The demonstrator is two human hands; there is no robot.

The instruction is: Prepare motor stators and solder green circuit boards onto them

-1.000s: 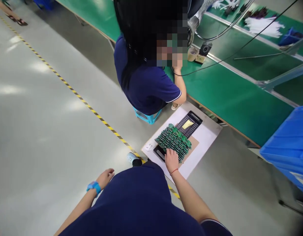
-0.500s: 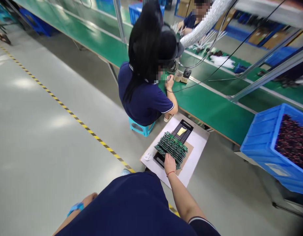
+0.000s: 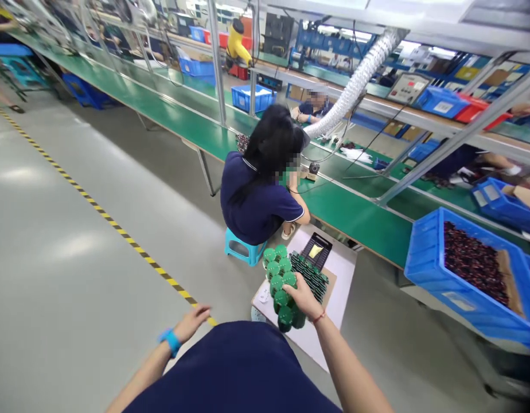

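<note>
My right hand (image 3: 304, 297) grips the edge of a green circuit board panel (image 3: 273, 282) made of round sections, thumb on its face. The panel is raised and tilted over the left side of a low white table (image 3: 343, 287). Behind it, a row of similar circuit boards (image 3: 313, 276) stands packed on edge, partly hidden by the panel and my hand. A black slotted rack (image 3: 327, 245) with a yellow piece (image 3: 315, 251) on it lies at the table's far end. My left hand (image 3: 193, 322) hangs over the floor at the left, holding nothing, its fingers stretched out.
A seated co-worker (image 3: 258, 192) on a turquoise stool (image 3: 241, 252) is just beyond the table, at a long green workbench (image 3: 355, 211). To the right stands a blue bin (image 3: 428, 258) full of small dark red parts. Yellow-black floor tape (image 3: 119, 229) runs along the left.
My right hand has lifted a circuit board panel from the row and brought it up and left. My left hand has risen and moved right. The view has tilted up.
</note>
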